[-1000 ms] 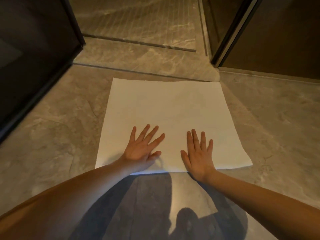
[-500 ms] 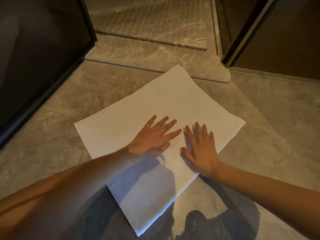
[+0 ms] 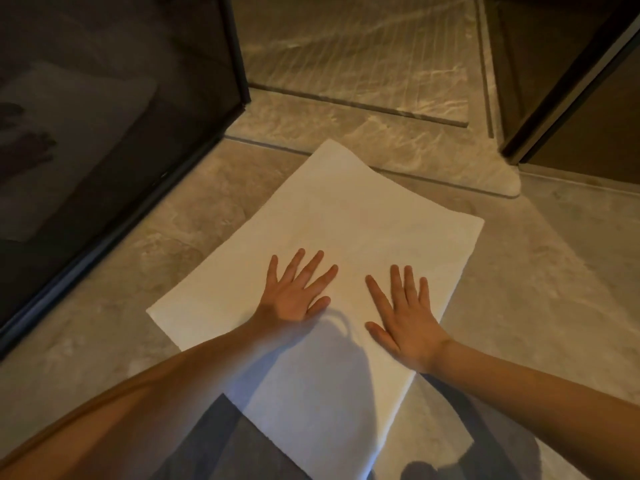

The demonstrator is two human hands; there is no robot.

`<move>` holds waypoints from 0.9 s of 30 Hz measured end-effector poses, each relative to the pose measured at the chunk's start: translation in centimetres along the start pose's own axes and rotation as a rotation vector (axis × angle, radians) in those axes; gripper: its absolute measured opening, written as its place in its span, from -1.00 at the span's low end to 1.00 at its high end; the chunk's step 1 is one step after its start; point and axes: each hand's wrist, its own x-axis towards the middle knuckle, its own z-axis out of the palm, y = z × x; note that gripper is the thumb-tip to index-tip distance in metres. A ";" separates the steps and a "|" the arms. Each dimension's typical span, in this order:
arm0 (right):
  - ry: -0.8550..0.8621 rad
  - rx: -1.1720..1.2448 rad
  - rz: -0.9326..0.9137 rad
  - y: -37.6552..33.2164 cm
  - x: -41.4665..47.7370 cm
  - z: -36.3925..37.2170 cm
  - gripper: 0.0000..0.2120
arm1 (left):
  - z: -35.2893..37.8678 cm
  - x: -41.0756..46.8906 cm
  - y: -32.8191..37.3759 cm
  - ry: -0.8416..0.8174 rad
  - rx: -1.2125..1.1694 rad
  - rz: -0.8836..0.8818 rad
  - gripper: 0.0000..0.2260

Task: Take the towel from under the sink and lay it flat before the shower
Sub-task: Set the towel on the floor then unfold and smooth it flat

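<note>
A white towel point(image 3: 349, 223) lies flat on the grey stone floor point(image 3: 554, 289). It sits crooked, like a diamond. One corner points to 12 o'clock and lies over the dark line at the edge of the stone step point(image 3: 346, 123). One corner points to 3 o'clock and one to 9 o'clock. The corner at 6 o'clock runs off the bottom of the view, so I cannot see it.

Both hands are on the towel, palms down. The left hand point(image 3: 294, 292) is flat, with its fingers straight and spread wide. They point to about 1 o'clock. The right hand point(image 3: 405, 320) is flat too, with straight fingers that point to about 11 o'clock. It rests near the towel's right edge. The left hand is at 9 o'clock from the right hand, and there is a bare bit of towel between them. Neither hand grabs anything; they just press down on the cloth.

A dark shadow point(image 3: 311, 393) falls on the near part of the towel, at 6 o'clock from the hands.

Past the step, at 12 o'clock, is the shower floor point(image 3: 363, 46) with thin lines across it. A dark glass wall point(image 3: 104, 133) stands at 10 o'clock. A pale shape shows in it. A dark door frame point(image 3: 568, 81) stands at 2 o'clock.
</note>
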 end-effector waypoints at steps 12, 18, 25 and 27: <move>-0.002 -0.131 -0.335 -6.4 11.1 -3.5 -0.31 | -1.8 -4.5 -8.2 0.013 -0.051 -0.340 -0.52; -0.011 -0.115 -0.333 -6.7 11.3 -3.6 -0.33 | -1.8 -4.7 -8.6 0.021 -0.051 -0.351 -0.51; 0.003 -0.072 -0.322 -6.4 10.8 -3.3 -0.34 | -1.2 -4.9 -8.6 0.040 -0.034 -0.316 -0.51; -0.002 -0.086 -0.311 -6.3 10.9 -3.5 -0.33 | -1.2 -4.6 -8.6 0.023 -0.020 -0.322 -0.51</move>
